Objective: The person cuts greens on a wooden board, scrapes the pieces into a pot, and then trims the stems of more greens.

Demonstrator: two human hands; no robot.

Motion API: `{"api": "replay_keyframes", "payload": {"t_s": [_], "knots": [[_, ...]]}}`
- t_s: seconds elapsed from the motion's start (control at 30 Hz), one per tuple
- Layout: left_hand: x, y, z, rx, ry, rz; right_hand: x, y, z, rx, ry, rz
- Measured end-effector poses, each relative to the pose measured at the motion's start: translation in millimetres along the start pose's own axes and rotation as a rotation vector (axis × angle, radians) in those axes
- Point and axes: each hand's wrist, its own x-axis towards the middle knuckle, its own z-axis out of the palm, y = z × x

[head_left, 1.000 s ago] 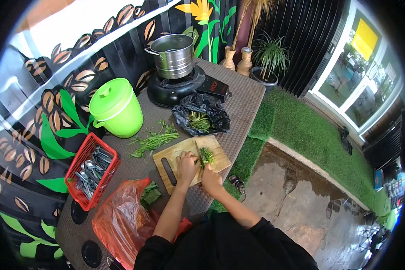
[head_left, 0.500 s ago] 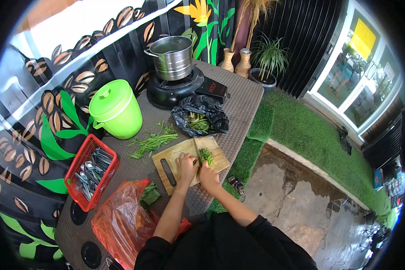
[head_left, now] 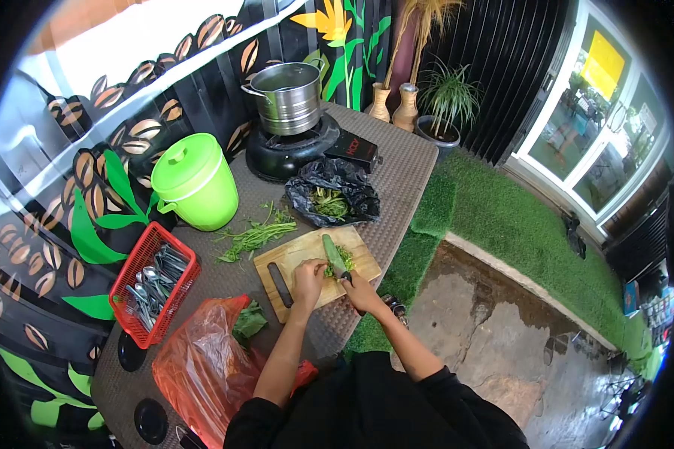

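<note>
My right hand (head_left: pixel 361 293) grips the dark handle of a kitchen knife (head_left: pixel 333 253), whose green-tinted blade lies tilted over the chopped greens (head_left: pixel 347 260). On the wooden cutting board (head_left: pixel 301 249), my left hand (head_left: pixel 308 280) is closed, its fingertips pinched at the greens just left of the blade. How much it holds is hidden under the fingers. Uncut leafy stems (head_left: pixel 258 238) lie behind the board. Beyond its far edge, an open black plastic bag (head_left: pixel 299 198) holds more greens.
A steel pot (head_left: pixel 288 105) stands on a black portable stove (head_left: pixel 277 157). Left are a green lidded bucket (head_left: pixel 202 187), a red basket (head_left: pixel 135 329) of spoons and forks, and a red plastic bag (head_left: pixel 202 359). The table's right edge (head_left: pixel 408 202) runs close beside the board.
The knife has swung from upright beside my left fingers to a flatter tilt over the chopped greens. My right hand has shifted right, and the greens look more spread out.
</note>
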Motion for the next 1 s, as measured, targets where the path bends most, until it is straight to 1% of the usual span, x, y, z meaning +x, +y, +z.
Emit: {"api": "replay_keyframes", "payload": {"t_s": [0.03, 0.07, 0.13, 0.17, 0.23, 0.37, 0.43, 0.47, 0.53, 0.57, 0.63, 0.67, 0.73, 0.87, 0.93, 0.97, 1.0], "knots": [[-1.9, 3.5, -1.4, -0.059, 0.02, -0.038, -4.8, -6.7, -3.1, 0.133, -0.052, 0.076], [-2.9, 6.2, -4.1, -0.057, 0.024, -0.038, -8.4, -11.7, -5.2, 0.132, -0.054, 0.072], [-5.4, 6.5, -5.3, 0.075, 0.019, 0.058, -14.4, -15.3, -8.5, 0.295, -0.089, 0.121], [-6.2, 6.8, -5.0, 0.074, 0.021, 0.059, -16.6, -16.6, -9.8, 0.293, -0.089, 0.119], [-7.3, 1.7, -2.5, 0.092, 0.059, 0.125, -19.7, -19.3, -11.3, 0.319, -0.106, 0.124], [-9.0, 3.0, -2.6, 0.063, 0.042, 0.139, -23.4, -22.9, -6.0, 0.276, -0.091, 0.144], [-10.5, 8.2, -5.5, -0.015, 0.027, 0.047, -21.3, -17.9, 1.7, 0.158, 0.049, 0.004], [-10.3, 9.9, -6.9, -0.014, 0.028, 0.05, -21.2, -14.3, 2.8, 0.158, 0.05, 0.001], [-11.1, 3.9, -5.6, -0.081, 0.048, -0.052, -24.4, -16.2, 2.1, 0.057, 0.093, -0.008], [-11.9, 1.3, -3.8, -0.081, 0.049, -0.051, -23.1, -9.9, 6.0, 0.056, 0.093, -0.009], [-13.1, 1.2, -2.8, -0.149, 0.135, -0.051, -20.3, -2.4, 13.5, -0.213, 0.336, -0.274], [-15.2, 1.9, -0.8, -0.15, 0.136, -0.051, -20.4, 2.7, 14.7, -0.214, 0.335, -0.276], [-21.6, 17.7, -1.7, -0.092, 0.258, -0.11, -33.0, -21.4, 4.8, -0.406, 0.259, -0.1], [-25.8, 24.4, -4.8, 0.023, 0.245, -0.162, -37.4, -27.3, -3.2, -0.489, 0.238, -0.112], [-26.0, 24.4, -8.2, 0.048, 0.247, -0.092, -37.6, -20.7, -3.6, -0.549, 0.321, -0.292], [-25.1, 24.1, -10.1, 0.048, 0.244, -0.093, -37.1, -17.4, -4.0, -0.549, 0.321, -0.29], [-23.6, 23.1, -12.1, 0.043, 0.183, -0.061, -36.9, -16.4, -5.0, -0.557, 0.332, -0.34]]}}
